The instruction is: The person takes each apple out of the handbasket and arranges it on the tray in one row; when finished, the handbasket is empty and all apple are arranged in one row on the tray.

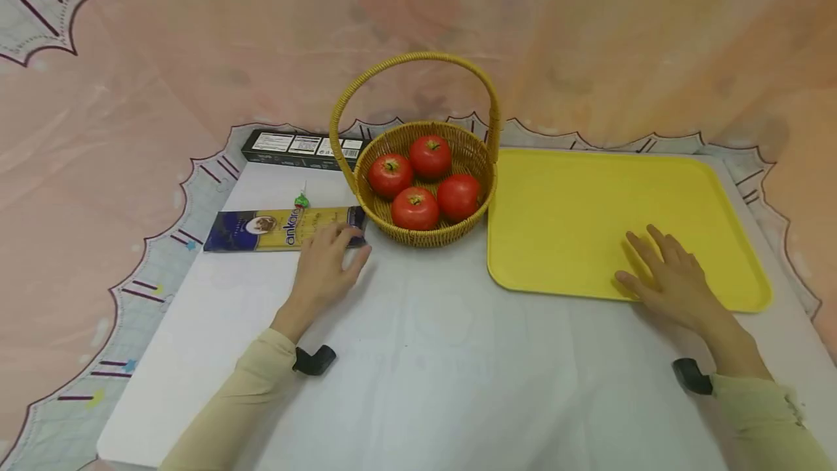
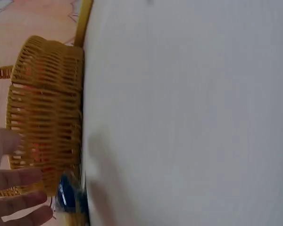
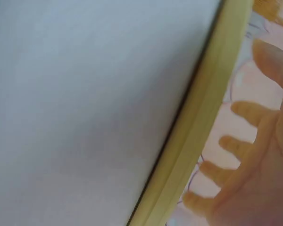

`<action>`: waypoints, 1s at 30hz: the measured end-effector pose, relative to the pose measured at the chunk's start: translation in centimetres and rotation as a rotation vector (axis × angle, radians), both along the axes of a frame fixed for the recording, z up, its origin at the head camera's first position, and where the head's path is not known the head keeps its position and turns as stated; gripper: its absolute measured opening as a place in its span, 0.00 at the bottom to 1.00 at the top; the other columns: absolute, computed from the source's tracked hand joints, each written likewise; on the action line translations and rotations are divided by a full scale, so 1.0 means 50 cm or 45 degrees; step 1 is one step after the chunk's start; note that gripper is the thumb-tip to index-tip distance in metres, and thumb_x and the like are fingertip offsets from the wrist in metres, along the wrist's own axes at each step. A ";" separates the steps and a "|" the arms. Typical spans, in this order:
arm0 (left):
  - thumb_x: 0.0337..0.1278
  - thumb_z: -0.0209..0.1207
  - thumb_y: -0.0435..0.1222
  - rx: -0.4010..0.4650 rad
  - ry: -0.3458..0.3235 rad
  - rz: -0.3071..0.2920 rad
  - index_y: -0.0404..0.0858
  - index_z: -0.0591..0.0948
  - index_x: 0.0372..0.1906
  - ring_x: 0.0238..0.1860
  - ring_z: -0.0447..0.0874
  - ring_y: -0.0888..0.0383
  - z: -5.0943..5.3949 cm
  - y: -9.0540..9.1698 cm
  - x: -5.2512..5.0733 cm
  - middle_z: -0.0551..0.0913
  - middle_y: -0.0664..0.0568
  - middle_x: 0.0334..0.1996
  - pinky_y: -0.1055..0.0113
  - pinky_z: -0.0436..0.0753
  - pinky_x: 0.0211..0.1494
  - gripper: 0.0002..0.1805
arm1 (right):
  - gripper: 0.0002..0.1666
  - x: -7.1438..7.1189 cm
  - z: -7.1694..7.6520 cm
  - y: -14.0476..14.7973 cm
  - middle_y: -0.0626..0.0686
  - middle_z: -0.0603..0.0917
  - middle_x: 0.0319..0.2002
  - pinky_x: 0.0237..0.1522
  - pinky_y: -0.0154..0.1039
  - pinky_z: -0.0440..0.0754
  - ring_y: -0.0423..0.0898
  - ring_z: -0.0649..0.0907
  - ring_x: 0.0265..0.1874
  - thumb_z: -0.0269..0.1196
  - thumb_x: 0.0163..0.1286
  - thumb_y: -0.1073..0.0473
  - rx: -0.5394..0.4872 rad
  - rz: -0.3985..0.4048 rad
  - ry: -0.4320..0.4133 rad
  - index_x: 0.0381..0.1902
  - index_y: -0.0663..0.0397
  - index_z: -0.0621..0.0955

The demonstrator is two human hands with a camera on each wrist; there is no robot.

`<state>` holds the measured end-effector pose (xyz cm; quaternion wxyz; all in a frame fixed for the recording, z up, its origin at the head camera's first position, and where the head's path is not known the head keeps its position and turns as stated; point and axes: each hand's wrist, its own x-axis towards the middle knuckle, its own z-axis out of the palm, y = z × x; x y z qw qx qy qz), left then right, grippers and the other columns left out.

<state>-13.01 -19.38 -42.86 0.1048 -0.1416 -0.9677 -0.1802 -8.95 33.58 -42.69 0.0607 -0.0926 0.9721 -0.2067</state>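
In the head view the left hand (image 1: 322, 267) hovers at the right end of a blue and yellow "ankara" packet (image 1: 275, 230), fingers spread and holding nothing. The left wrist view shows its fingers (image 2: 21, 200) beside the wicker basket (image 2: 45, 113) and the packet's blue end (image 2: 68, 195). The right hand (image 1: 673, 282) is over the near right part of a yellow tray (image 1: 608, 216), fingers apart and empty; in the right wrist view the hand (image 3: 254, 155) is above the tray's edge (image 3: 193, 117). Whether either hand touches anything cannot be told.
Several red tomatoes (image 1: 415, 208) lie in the basket (image 1: 428, 238), whose tall handle (image 1: 418, 57) arches above it. A black box (image 1: 304, 150) lies behind the packet at the back left. A small green and red item (image 1: 301, 200) sits at the packet's back edge. A white cloth (image 1: 418, 362) covers the table.
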 end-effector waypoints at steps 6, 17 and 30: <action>0.60 0.58 0.40 0.290 -0.049 -0.094 0.42 0.81 0.41 0.46 0.79 0.54 -0.025 0.065 0.032 0.80 0.52 0.42 0.58 0.80 0.50 0.08 | 0.39 0.008 -0.001 -0.007 0.63 0.45 0.75 0.57 0.79 0.46 0.72 0.46 0.70 0.56 0.70 0.47 -0.268 -0.006 -0.043 0.74 0.45 0.55; 0.59 0.59 0.37 0.474 -0.137 -0.251 0.43 0.80 0.47 0.45 0.80 0.60 -0.061 0.185 0.048 0.81 0.55 0.44 0.63 0.80 0.52 0.11 | 0.33 0.010 -0.004 -0.037 0.59 0.58 0.71 0.60 0.73 0.55 0.67 0.56 0.69 0.59 0.68 0.54 -0.462 0.044 0.008 0.69 0.44 0.63; 0.59 0.58 0.41 0.493 -0.256 -0.204 0.39 0.77 0.58 0.30 0.76 0.64 -0.064 0.294 0.032 0.85 0.58 0.36 0.66 0.67 0.42 0.22 | 0.34 0.006 -0.002 -0.072 0.52 0.64 0.68 0.63 0.67 0.60 0.51 0.61 0.68 0.63 0.65 0.57 -0.520 0.082 0.045 0.67 0.39 0.66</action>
